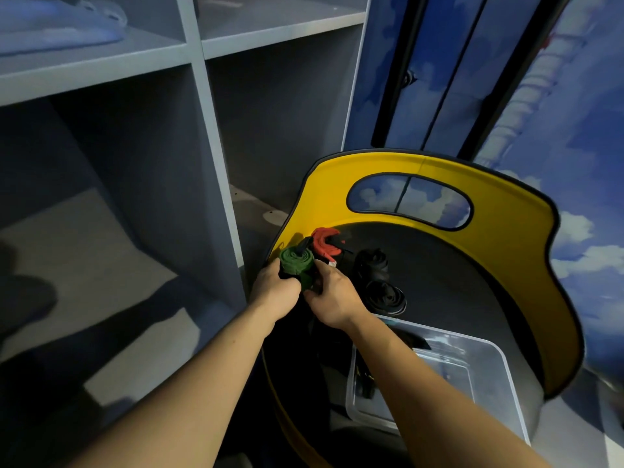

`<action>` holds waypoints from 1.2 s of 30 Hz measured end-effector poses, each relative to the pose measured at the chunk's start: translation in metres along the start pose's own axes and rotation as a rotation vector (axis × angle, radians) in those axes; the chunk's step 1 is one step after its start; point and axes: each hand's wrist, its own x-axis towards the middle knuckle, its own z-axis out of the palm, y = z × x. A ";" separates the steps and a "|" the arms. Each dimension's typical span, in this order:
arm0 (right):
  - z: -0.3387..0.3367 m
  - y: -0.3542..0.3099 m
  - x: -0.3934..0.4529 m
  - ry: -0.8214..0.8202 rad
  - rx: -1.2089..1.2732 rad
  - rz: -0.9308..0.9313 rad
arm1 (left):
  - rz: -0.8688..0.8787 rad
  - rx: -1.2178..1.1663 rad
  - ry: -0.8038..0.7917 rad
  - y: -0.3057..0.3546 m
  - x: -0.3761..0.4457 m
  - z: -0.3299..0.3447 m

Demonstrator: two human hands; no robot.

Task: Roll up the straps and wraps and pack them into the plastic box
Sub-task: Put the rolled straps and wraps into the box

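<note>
One clear plastic box (486,383) sits at the near edge of the black seat (456,282), a dark strap end inside. Both hands, left hand (275,288) and right hand (332,295), grip a coiled green wrap (297,260) near the seat's left edge. Beyond: red wrap (322,243), two black rolls (378,278). No legible writing.

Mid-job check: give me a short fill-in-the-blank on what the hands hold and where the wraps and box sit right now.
1. Both hands, left and right, hold the ____ wrap.
2. The wrap lying just behind it is ____.
3. Two rolled ____ wraps lie on the chair seat.
4. The plastic box sits on the ____.

Missing words: green; red; black; chair seat
</note>
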 end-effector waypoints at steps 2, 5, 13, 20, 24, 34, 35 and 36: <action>0.001 0.000 -0.002 0.019 0.054 0.016 | 0.004 -0.025 0.010 -0.002 0.001 0.000; 0.003 0.000 -0.007 0.026 0.097 0.044 | 0.020 -0.051 0.039 -0.003 -0.002 0.001; 0.007 -0.004 -0.021 0.136 0.223 0.087 | 0.141 -0.048 0.112 0.008 -0.025 0.004; -0.027 -0.009 -0.049 0.327 0.329 0.029 | 0.297 -0.061 0.114 0.028 -0.061 0.009; -0.055 0.006 -0.071 0.411 0.352 0.070 | 0.341 -0.111 0.033 0.039 -0.082 0.027; -0.124 0.056 -0.147 0.464 0.221 0.143 | 0.447 -0.108 -0.300 0.052 -0.124 0.083; -0.128 0.062 -0.153 0.454 0.198 0.152 | 0.456 -0.089 -0.332 0.052 -0.125 0.087; -0.131 0.068 -0.157 0.446 0.172 0.158 | 0.462 -0.061 -0.359 0.052 -0.125 0.090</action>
